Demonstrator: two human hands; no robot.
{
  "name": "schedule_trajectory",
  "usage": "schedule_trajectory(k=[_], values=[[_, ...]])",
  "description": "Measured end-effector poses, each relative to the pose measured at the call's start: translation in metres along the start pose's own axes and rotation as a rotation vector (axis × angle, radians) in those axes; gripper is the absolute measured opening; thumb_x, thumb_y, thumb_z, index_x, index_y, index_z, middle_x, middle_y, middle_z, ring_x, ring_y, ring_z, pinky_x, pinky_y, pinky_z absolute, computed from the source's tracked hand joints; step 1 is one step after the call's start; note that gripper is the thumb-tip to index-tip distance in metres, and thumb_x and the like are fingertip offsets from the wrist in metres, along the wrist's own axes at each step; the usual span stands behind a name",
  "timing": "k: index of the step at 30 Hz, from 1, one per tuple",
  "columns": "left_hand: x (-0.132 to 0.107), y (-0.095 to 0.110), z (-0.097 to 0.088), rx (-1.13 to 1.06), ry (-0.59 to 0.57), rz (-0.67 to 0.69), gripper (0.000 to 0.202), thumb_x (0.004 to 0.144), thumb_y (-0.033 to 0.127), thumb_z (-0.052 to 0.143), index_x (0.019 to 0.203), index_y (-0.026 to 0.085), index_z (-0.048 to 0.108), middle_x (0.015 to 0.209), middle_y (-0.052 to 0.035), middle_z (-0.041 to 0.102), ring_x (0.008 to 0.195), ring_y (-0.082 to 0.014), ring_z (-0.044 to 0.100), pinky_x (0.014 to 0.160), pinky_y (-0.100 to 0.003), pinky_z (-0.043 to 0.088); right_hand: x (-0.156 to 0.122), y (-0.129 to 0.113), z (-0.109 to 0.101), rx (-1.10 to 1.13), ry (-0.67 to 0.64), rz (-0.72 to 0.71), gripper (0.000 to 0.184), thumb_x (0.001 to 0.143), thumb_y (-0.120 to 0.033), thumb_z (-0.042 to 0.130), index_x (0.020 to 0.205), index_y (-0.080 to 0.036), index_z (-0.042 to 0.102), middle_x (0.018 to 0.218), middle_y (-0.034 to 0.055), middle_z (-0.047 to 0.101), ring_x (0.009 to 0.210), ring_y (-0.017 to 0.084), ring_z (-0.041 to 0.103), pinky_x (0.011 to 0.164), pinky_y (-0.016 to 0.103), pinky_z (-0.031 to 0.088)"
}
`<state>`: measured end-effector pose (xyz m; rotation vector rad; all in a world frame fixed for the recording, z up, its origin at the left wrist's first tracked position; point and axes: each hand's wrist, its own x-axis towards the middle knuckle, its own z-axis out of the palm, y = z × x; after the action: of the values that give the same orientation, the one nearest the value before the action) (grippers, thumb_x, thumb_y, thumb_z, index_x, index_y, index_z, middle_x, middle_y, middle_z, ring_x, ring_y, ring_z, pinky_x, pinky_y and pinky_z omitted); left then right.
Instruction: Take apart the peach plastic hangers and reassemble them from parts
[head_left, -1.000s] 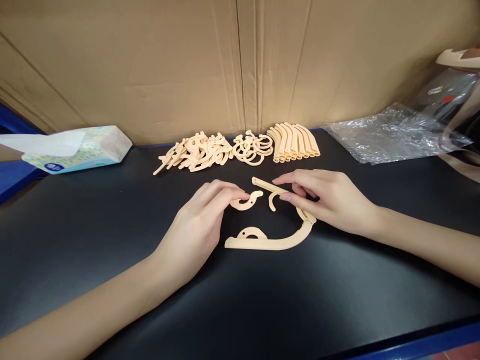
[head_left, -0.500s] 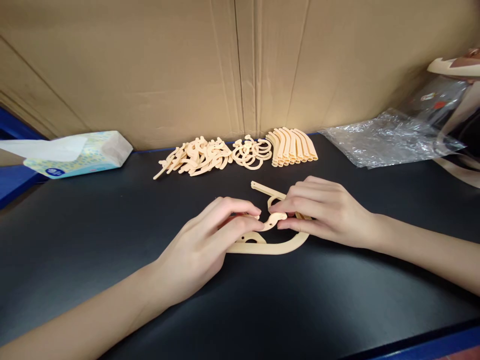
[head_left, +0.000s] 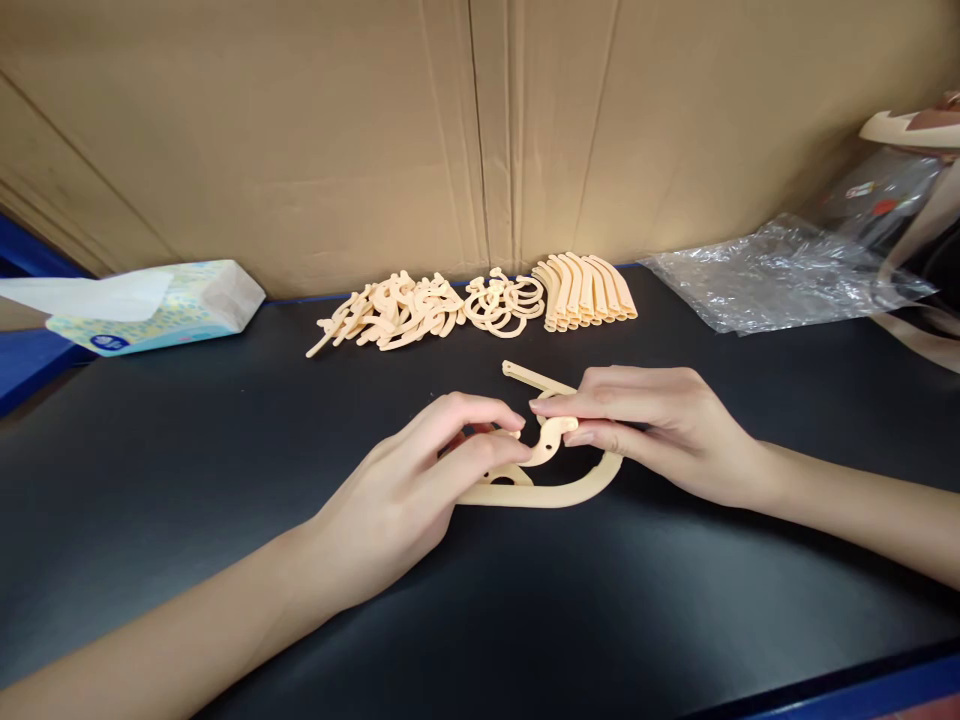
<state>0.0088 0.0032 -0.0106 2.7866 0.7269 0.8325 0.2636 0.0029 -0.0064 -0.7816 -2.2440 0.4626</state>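
A small cream hook-shaped piece [head_left: 546,440] is pinched between both hands just above the black table [head_left: 225,420]. My left hand [head_left: 420,480] grips its left end with thumb and fingers closed. My right hand [head_left: 645,425] pinches its right end. Under them lies a larger curved cream frame [head_left: 559,490], its thin straight arm [head_left: 529,376] reaching back past my right fingers. Part of the frame is hidden by both hands.
Along the cardboard wall [head_left: 480,130] lie a heap of hook pieces [head_left: 390,312], a cluster of rings [head_left: 504,300] and a row of curved strips [head_left: 589,290]. A tissue pack [head_left: 150,308] sits at the left, a clear plastic bag [head_left: 780,275] at the right.
My left hand carried the small hook piece rightward and nearer to the frame. My right hand left the frame's thin arm and closed on the hook's other end.
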Motion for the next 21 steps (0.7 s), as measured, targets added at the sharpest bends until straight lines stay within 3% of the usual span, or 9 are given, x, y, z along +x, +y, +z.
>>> schedule_trajectory(k=[6, 12, 16, 21], values=[[0.000, -0.002, 0.002, -0.006, -0.018, 0.037, 0.053, 0.088, -0.009, 0.039, 0.126, 0.023, 0.054, 0.125, -0.0040, 0.053, 0.093, -0.0098, 0.058, 0.074, -0.019, 0.047, 0.001, -0.001, 0.000, 0.346, 0.022, 0.314, 0.023, 0.093, -0.025, 0.061, 0.113, -0.023, 0.073, 0.078, -0.0013, 0.064, 0.065, 0.008, 0.056, 0.057, 0.020, 0.045], [0.003, -0.004, 0.003, -0.004, 0.006, 0.041, 0.038, 0.091, -0.003, 0.048, 0.124, 0.016, 0.056, 0.127, -0.0085, 0.055, 0.087, -0.0091, 0.058, 0.075, -0.020, 0.048, 0.005, 0.012, -0.001, 0.620, 0.120, 0.502, 0.021, 0.092, -0.036, 0.063, 0.103, -0.022, 0.075, 0.068, -0.0029, 0.059, 0.062, 0.008, 0.052, 0.057, 0.019, 0.043], [0.005, -0.003, 0.002, -0.040, -0.020, 0.097, 0.026, 0.090, 0.003, 0.056, 0.113, 0.014, 0.060, 0.115, -0.0089, 0.061, 0.092, -0.0140, 0.057, 0.079, -0.025, 0.048, 0.008, 0.023, -0.001, 0.763, 0.234, 0.586, 0.020, 0.093, -0.033, 0.062, 0.094, -0.018, 0.073, 0.067, -0.0024, 0.055, 0.062, 0.008, 0.049, 0.058, 0.020, 0.041], [0.006, 0.001, 0.001, -0.020, -0.097, 0.165, 0.015, 0.088, 0.012, 0.061, 0.103, 0.016, 0.063, 0.092, -0.0048, 0.065, 0.072, -0.0139, 0.053, 0.062, -0.027, 0.043, 0.010, 0.026, -0.002, 0.821, 0.296, 0.628, 0.024, 0.096, -0.023, 0.049, 0.079, -0.016, 0.063, 0.067, -0.0011, 0.054, 0.059, 0.009, 0.047, 0.056, 0.021, 0.040]])
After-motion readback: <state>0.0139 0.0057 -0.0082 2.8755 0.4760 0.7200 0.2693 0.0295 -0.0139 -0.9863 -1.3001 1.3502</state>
